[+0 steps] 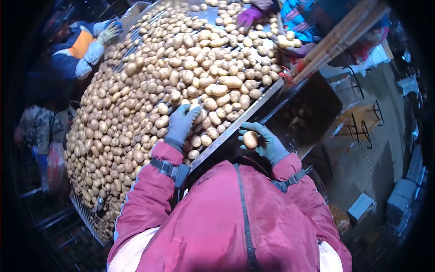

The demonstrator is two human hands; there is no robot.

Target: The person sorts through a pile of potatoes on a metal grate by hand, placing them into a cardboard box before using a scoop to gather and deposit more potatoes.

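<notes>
A wide sorting table [253,111] carries a thick layer of pale brown potatoes [136,104]. My left hand [180,123], in a grey-blue glove, rests flat on the potatoes near the table's metal edge, fingers spread. My right hand [265,141], in a teal glove, is off the table beside the edge and grips a single potato [250,139]. My magenta jacket sleeves and chest fill the lower part of the view.
A co-worker in blue and orange with a light glove [108,31] reaches onto the potatoes at upper left. Another person's purple-gloved hand [248,17] works at the top. A dark bin [308,113] sits beside the table at right. Wooden poles [340,36] lean at upper right.
</notes>
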